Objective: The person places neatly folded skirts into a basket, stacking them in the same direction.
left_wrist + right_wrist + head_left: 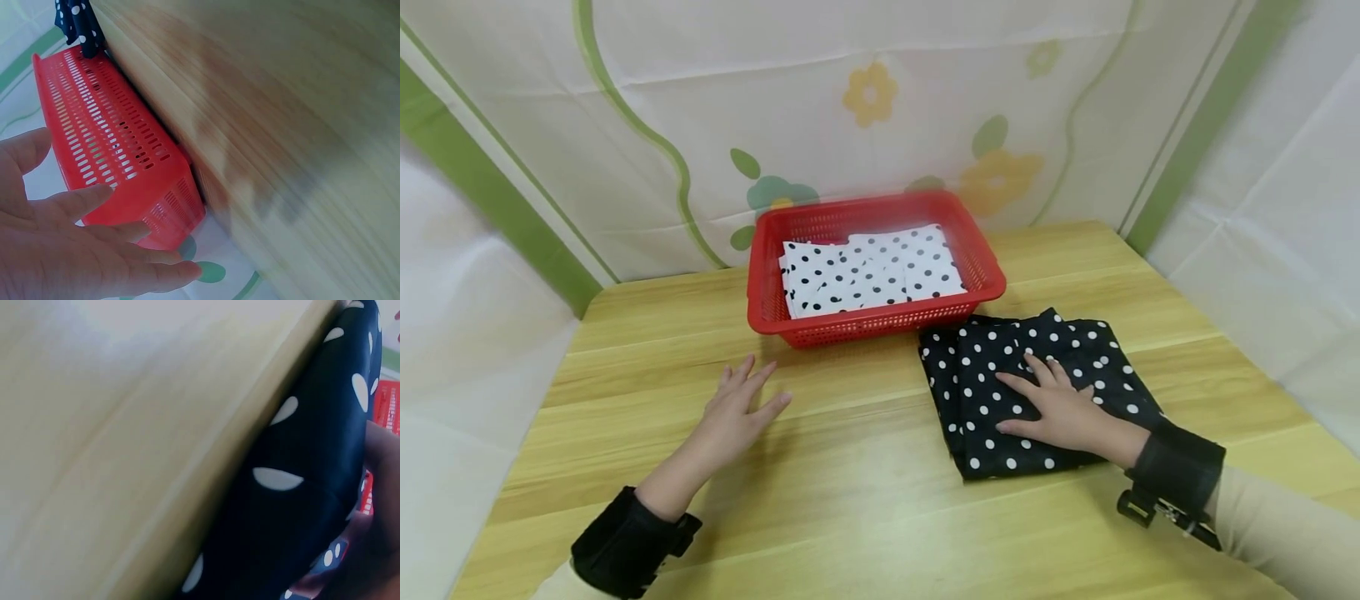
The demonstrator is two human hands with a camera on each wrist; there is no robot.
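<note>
2 curtained walls meet the far corners of the desk (pixel 850 500), and a printed backdrop (pixel 865 108) closes its back edge; the near half of the wood lies bare between the wrists. Against the back edge stands a red basket (pixel 985 283), with a white dotted cloth (pixel 868 268) folded inside it below the rim. Just in front of the basket's right corner lies a folded black dotted cloth (pixel 992 367), its far corner almost at the basket wall and its right edge well in from the desk's right side.

From the head view alone both cloths and both hands show at once. Only the left wrist view shows the basket's slotted long wall (pixel 112 150) standing on the wood, with a scrap of black cloth past its far end. Only the right wrist view shows the black cloth's folded edge (pixel 300 487) close up, bulging thick over the desk, with red mesh behind it.

Right hand (pixel 1060 412) lies flat on the black cloth, fingers straight and slightly spread, palm pressing down. Left hand (pixel 741 408) is spread and relaxed over bare wood in front of the basket's left end, holding nothing; whether it touches the desk cannot be told.
</note>
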